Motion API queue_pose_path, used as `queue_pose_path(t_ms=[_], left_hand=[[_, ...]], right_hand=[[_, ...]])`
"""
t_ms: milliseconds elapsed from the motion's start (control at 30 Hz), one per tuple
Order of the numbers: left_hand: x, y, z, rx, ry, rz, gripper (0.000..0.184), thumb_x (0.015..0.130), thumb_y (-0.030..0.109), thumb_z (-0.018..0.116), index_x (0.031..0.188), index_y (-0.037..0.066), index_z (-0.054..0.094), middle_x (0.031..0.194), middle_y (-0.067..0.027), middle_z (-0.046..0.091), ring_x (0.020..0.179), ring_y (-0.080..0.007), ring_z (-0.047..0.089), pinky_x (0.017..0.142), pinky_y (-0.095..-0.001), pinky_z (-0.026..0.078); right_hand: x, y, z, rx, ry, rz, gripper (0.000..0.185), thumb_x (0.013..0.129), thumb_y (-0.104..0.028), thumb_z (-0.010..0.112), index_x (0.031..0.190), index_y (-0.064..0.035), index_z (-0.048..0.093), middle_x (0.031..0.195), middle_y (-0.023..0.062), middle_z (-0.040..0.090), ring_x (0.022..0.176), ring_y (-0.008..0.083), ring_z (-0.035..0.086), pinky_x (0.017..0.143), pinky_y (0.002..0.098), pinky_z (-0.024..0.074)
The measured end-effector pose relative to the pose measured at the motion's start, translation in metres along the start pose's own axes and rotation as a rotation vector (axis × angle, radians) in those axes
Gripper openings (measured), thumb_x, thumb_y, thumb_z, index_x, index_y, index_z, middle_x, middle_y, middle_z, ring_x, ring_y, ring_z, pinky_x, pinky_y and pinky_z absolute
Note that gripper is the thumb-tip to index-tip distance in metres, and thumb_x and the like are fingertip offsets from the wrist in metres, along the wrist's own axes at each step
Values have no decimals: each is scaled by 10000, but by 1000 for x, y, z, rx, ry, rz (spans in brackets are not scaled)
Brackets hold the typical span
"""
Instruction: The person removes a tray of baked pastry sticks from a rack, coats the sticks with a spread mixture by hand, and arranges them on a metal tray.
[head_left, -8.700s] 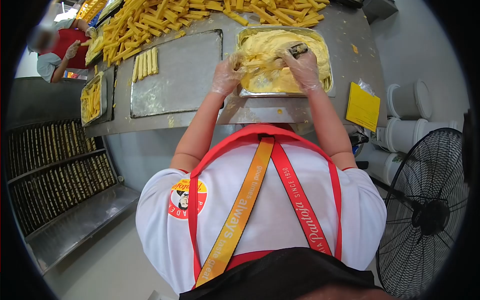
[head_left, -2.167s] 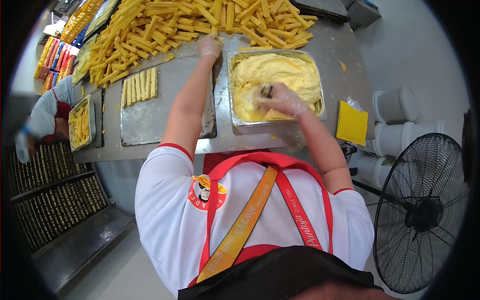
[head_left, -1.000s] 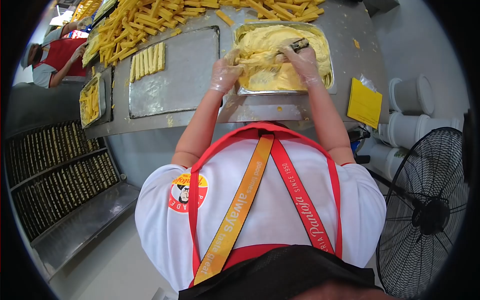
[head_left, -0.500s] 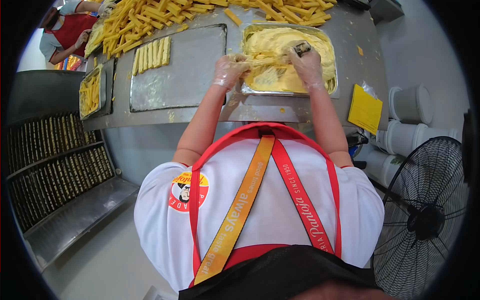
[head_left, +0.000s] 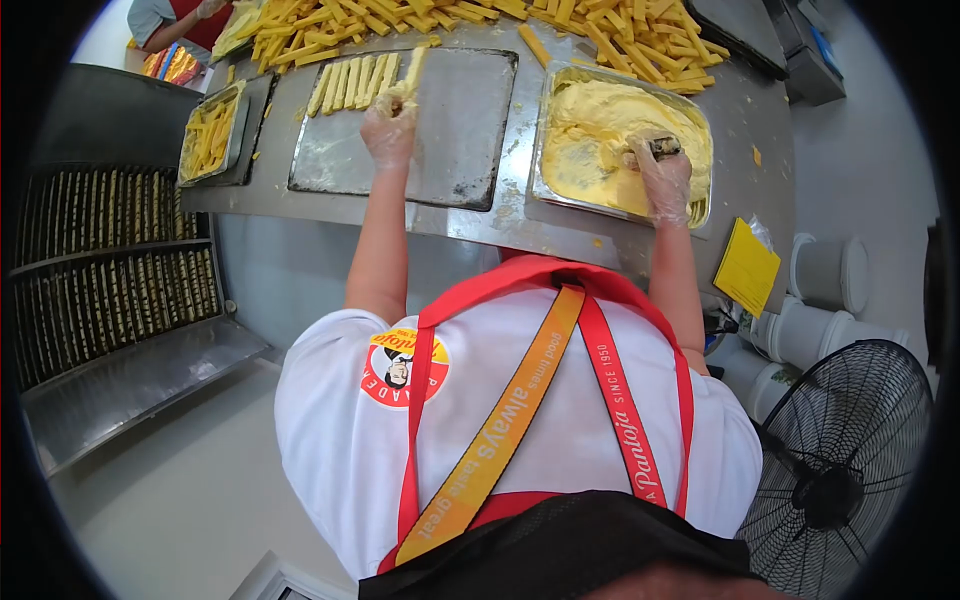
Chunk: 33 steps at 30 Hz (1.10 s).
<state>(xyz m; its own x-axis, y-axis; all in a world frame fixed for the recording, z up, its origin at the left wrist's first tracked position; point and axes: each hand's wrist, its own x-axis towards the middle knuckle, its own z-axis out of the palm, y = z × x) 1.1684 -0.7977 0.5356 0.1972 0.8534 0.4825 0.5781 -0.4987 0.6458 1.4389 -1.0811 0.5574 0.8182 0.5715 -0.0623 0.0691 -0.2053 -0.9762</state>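
Gloved in clear plastic, my left hand is closed on a cream-coated stick over the flat metal tray. Just left of that stick, several coated sticks lie side by side on the tray. My right hand, also gloved, grips a dark-handled tool above the deep metal pan of pale yellow cream. The tool's lower end is hidden by my fingers and the cream. Yellow sticks are heaped behind the tray and pan.
A smaller pan of yellow sticks stands at the table's left. A co-worker in a red apron is at the upper left. Below are a rack of filled trays and, at right, a black fan, white buckets and a yellow pad.
My left hand has moved left from the cream pan to the flat tray, carrying a coated stick. My right hand stays over the pan with the tool. The whole view has shifted.
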Motion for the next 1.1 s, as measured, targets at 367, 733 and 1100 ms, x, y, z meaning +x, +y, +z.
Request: queue_pose_path(t_ms=[367, 733, 1100], left_hand=[[18, -139, 80, 202, -6, -158, 335, 682, 245, 796, 929, 69, 653, 919, -160, 662, 877, -369, 629, 790, -467, 503], [37, 42, 147, 247, -320, 589, 331, 803, 206, 665, 1129, 159, 637, 1132, -120, 638, 1061, -324, 585, 875, -435, 487], [80, 78, 230, 324, -678, 1046, 253, 843, 162, 604, 1083, 178, 683, 1020, -66, 691, 963, -298, 630, 837, -408, 520]], right_hand=[[-29, -14, 25, 90, -153, -155, 185, 839, -167, 710, 896, -3, 648, 724, 52, 658, 647, 134, 624, 615, 292, 496], [14, -15, 18, -522, -57, -401, 153, 861, -175, 688, 904, -33, 651, 737, 54, 650, 665, 145, 621, 633, 329, 504], [32, 16, 24, -468, -9, -437, 152, 876, -174, 647, 881, -24, 630, 720, 136, 608, 594, 243, 574, 620, 351, 486]])
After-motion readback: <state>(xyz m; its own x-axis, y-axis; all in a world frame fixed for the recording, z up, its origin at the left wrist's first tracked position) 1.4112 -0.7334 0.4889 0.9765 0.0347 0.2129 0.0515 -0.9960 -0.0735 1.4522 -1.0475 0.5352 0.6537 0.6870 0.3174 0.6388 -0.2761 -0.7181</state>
